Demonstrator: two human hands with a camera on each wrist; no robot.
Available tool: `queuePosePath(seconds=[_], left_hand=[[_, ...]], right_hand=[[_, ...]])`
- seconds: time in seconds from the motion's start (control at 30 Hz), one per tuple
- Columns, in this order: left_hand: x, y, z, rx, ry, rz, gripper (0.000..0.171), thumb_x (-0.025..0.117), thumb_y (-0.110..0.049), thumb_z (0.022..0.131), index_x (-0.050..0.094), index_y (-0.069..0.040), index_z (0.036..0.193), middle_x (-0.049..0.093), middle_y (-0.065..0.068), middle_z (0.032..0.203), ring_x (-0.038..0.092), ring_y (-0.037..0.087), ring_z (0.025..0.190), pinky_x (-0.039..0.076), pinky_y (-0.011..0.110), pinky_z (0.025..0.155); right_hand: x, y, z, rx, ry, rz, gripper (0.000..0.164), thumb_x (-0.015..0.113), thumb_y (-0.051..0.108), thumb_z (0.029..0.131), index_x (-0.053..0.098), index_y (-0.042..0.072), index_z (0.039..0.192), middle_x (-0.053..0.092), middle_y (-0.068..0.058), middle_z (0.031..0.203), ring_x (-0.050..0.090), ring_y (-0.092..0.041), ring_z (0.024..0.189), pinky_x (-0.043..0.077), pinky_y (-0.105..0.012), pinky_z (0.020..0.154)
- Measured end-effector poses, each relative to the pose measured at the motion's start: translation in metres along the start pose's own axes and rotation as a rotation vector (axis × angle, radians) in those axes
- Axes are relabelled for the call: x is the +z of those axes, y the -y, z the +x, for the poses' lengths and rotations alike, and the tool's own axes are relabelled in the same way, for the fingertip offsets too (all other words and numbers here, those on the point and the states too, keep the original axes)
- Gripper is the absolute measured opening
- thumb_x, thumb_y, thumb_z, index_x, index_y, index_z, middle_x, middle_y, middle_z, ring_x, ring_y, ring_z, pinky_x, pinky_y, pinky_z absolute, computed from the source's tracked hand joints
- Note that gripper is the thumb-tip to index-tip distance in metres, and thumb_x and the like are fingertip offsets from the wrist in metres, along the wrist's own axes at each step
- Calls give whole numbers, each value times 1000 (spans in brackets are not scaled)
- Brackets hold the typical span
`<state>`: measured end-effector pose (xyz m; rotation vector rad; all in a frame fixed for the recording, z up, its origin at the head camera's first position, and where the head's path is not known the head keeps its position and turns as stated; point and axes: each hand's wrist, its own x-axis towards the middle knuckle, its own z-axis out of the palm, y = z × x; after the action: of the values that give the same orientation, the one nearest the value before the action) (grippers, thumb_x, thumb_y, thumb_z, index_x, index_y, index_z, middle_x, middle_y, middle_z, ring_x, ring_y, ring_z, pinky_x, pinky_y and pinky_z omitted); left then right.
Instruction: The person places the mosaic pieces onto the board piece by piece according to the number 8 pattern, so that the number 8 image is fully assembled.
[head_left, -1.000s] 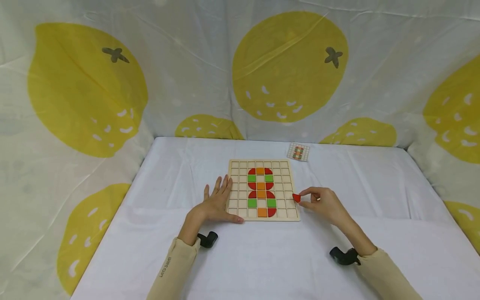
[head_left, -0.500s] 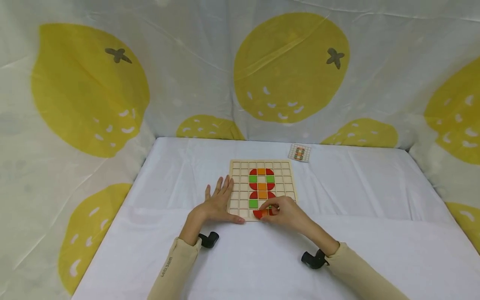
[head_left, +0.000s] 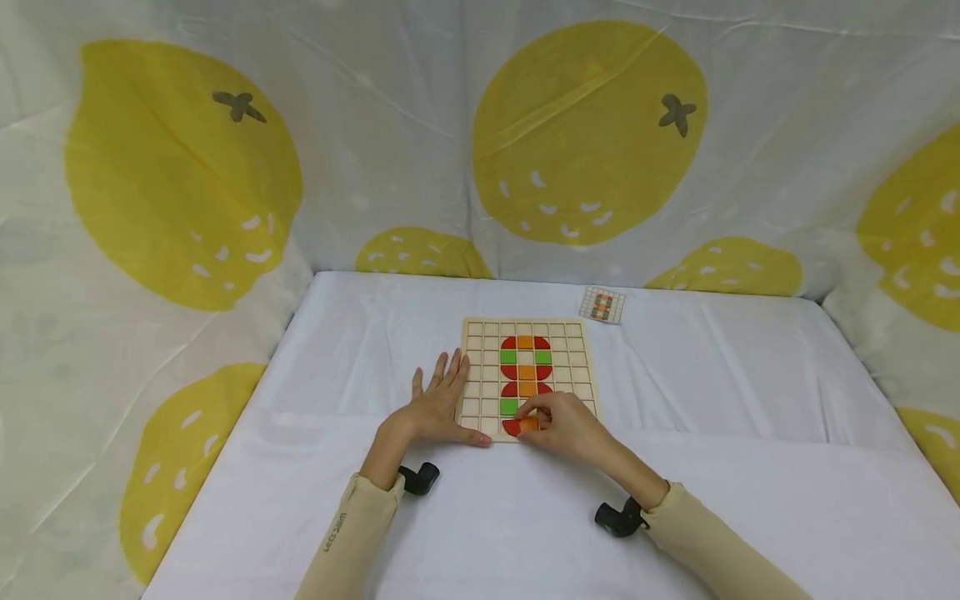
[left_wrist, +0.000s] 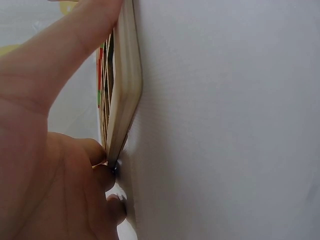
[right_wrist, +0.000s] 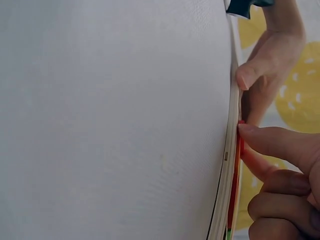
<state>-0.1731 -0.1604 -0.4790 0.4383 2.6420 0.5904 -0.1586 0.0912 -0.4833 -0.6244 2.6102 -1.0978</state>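
Observation:
A wooden grid board (head_left: 491,335) lies on the white cloth. Red quarter-round, orange and green square tiles sit in its cells, forming a figure like an 8. My left hand (head_left: 429,414) rests along the board's left edge, fingers spread and fairly straight, its thumb at the front edge. My right hand (head_left: 568,425) pinches a red quarter-round tile (head_left: 510,427) at the figure's lower left corner, left of an orange tile (head_left: 528,424). In the right wrist view, this red tile (right_wrist: 242,138) is between thumb and finger at the board's surface. The right hand hides the figure's lower right tiles.
Behind the board's right back corner lies a small pattern card (head_left: 602,305) printed with a similar figure. A lemon-print cloth (head_left: 420,150) stands behind and at both sides. Black wrist cameras (head_left: 619,520) hang below both wrists.
My right hand has moved left from the board's right edge to the figure's lower left corner, carrying the red tile, and lowered it there. The left hand has stayed at the board's edge.

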Motion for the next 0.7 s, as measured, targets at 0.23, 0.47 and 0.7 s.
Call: queuePosePath(seconds=[0.23,0.47,0.7], left_hand=[[0,-1,0,3,1,-2,140,83,-64,76,-6,-4,165,-16,11,174,-18,35,161,-12,69,124],[-2,-1,-1,7,-1,-6,140,83,-63,76,-6,-4,165,-16,12,174,-18,36,161,-12,70,124],[-1,-1,-1,5,2,-4,139,83,-64,77,-6,-4,165,-15,12,174,-19,35,161,-12,69,124]], right_hand=[[0,-3,2,2,7,0,16,86,14,83,80,14,98,39,7,56,40,-6,55,28,-20,54],[0,0,6,-7,8,-11,17,87,15,82,80,14,97,40,7,58,42,-8,61,29,-20,56],[-2,1,8,-2,15,2,17,87,16,82,79,12,96,41,7,59,43,-9,62,30,-21,56]])
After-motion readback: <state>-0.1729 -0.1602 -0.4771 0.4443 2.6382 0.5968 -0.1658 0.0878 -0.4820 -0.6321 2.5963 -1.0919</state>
